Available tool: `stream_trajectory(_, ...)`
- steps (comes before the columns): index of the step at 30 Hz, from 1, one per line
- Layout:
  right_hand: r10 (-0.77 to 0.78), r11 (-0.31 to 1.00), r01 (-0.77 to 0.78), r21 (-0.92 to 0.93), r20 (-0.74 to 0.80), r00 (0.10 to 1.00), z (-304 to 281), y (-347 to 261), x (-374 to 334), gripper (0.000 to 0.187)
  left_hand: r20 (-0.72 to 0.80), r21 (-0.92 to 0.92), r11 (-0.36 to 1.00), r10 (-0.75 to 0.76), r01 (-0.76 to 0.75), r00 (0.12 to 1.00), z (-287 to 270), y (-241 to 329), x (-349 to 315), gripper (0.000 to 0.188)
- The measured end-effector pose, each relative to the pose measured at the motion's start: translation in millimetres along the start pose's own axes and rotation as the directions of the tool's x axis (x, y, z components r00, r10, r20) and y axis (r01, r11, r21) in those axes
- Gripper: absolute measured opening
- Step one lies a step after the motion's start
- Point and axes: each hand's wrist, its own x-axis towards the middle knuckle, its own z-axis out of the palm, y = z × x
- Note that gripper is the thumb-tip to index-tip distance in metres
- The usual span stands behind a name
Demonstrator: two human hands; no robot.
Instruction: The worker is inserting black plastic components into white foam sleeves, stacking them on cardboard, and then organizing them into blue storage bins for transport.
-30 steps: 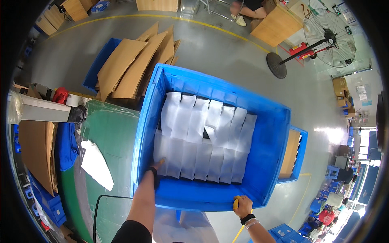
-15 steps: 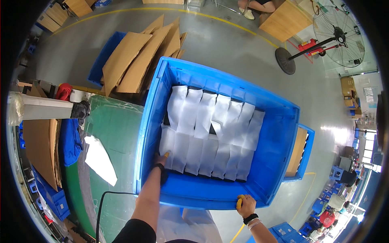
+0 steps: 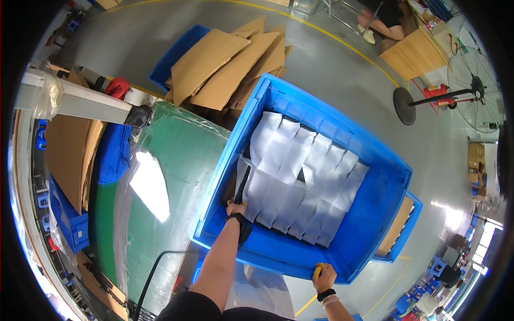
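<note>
A large blue plastic crate (image 3: pixel 300 267) stands before me, tilted in view. Inside lie two rows of flat dark pieces in translucent white sleeves (image 3: pixel 284 192). My left hand (image 3: pixel 235 209) reaches in at the near left corner, closed on the lower end of a thin black flat piece (image 3: pixel 242 184) tipped on edge beside the first sleeve of the near row. Its fingertips are partly hidden. My right hand (image 3: pixel 325 278) is closed over the crate's near rim, toward its right end. Yellow coverings show on fingers of both hands.
Left of the crate is a green-topped table (image 3: pixel 182 139) with a white sheet (image 3: pixel 151 184). Cardboard sheets (image 3: pixel 214 64) lean in a blue bin beyond. Another blue crate (image 3: pixel 399 235) stands at right. A pedestal fan (image 3: pixel 474 88) and a seated person's leg (image 3: pixel 383 27) appear far right.
My left hand has tipped up a black piece at the near row's left end. The whole scene has shifted right and turned slightly. My right hand stays on the rim.
</note>
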Motion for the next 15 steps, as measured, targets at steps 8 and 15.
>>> stream_trajectory(8, -0.03, 0.999, 0.029, 0.026, 0.021, 0.999, 5, -2, 1, 0.011, 0.485, -0.318, 0.796, -0.33, 0.514, 0.81, -28, -43, 66, 0.06)
stream_trajectory(15, -0.045, 0.996, 0.041, 0.079, 0.056, 0.997, 3, -5, 5, 0.009, 0.437, -0.321, 0.866, -0.223, 0.383, 0.871, -31, -46, 81, 0.046)
